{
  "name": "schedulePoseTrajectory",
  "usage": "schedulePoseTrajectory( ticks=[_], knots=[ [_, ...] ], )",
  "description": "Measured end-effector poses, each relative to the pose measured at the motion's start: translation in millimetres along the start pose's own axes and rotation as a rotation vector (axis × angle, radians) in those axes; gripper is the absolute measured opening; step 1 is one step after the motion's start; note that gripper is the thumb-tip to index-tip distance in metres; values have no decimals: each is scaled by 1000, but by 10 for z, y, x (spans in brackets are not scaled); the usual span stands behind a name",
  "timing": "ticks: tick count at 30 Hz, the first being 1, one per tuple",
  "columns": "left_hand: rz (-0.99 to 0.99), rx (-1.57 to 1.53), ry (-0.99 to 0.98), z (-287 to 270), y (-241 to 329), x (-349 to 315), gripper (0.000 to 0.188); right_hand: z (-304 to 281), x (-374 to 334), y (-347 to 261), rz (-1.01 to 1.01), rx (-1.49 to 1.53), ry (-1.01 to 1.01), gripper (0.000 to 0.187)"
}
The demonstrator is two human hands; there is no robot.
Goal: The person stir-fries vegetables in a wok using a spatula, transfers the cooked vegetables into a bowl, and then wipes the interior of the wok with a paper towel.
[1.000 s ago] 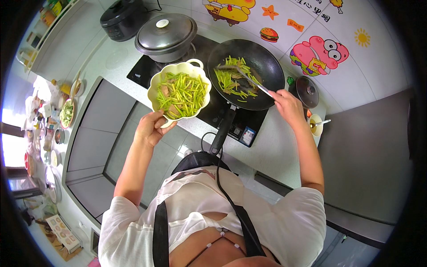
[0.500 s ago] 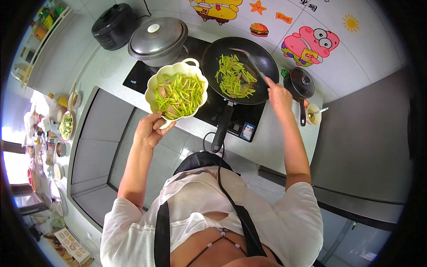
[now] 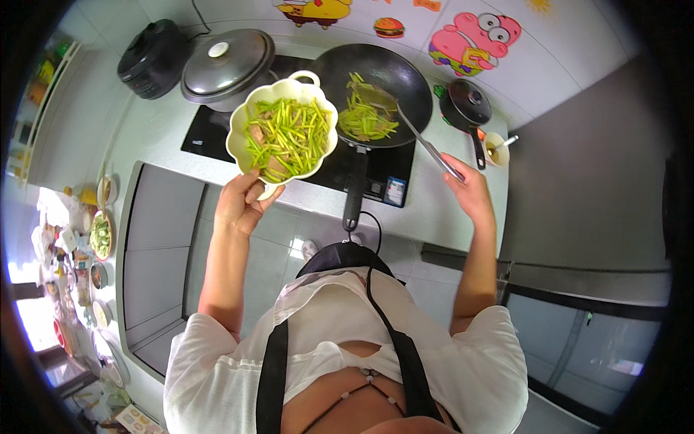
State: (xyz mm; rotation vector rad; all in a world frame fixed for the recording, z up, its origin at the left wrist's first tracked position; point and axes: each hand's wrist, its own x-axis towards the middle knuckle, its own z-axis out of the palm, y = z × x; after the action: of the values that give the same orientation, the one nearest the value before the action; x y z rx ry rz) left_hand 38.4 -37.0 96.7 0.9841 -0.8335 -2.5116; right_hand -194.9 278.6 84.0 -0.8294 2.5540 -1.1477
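Note:
My left hand (image 3: 243,200) grips the near handle of a cream scalloped dish (image 3: 236,137), holding it beside the wok. Cut green stalks with pieces of meat (image 3: 288,137) fill the dish. My right hand (image 3: 468,186) is closed round the handle of a metal spatula (image 3: 423,137), whose blade reaches into the black wok (image 3: 412,76). More green stalks (image 3: 363,121) lie in the near left part of the wok, some under the blade. The wok's long handle (image 3: 355,189) points toward me over the counter edge.
Left of the wok stands a lidded pot (image 3: 230,65) on the black cooktop (image 3: 210,130), with a black rice cooker (image 3: 153,61) beyond. On the right are a small lidded pan (image 3: 466,103) and a bowl with a spoon (image 3: 497,150). A black cable (image 3: 379,235) hangs in front of me.
My right hand has come nearer me, and the spatula blade has swung from the wok's far right side onto the stalks. The stalks are gathered to the left. The view has shifted slightly.

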Motion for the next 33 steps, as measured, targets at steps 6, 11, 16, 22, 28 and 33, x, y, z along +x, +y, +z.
schedulePoseTrajectory(
  ticks=[6, 11, 16, 22, 28, 33],
  knots=[
    [-10, -21, -42, 247, -23, -245, 4, 38, 87, -153, 382, 624, -88, 35],
    [12, -39, -39, 351, -84, -533, 4, -70, 875, -225, 424, 604, -380, 35],
    [-10, -130, -45, 521, -137, -838, 5, -349, 1228, -737, 390, 521, -454, 37],
    [-92, -217, -61, 845, -169, -1119, 6, -820, 1513, -1187, 272, 537, -320, 36],
    [-160, -176, -68, 1019, -575, -939, 5, -953, 1460, -1412, 206, 689, -349, 38],
    [-196, -99, -13, 1083, -1029, -620, 6, -1051, 1147, -1228, 230, 733, -276, 39]
  ],
)
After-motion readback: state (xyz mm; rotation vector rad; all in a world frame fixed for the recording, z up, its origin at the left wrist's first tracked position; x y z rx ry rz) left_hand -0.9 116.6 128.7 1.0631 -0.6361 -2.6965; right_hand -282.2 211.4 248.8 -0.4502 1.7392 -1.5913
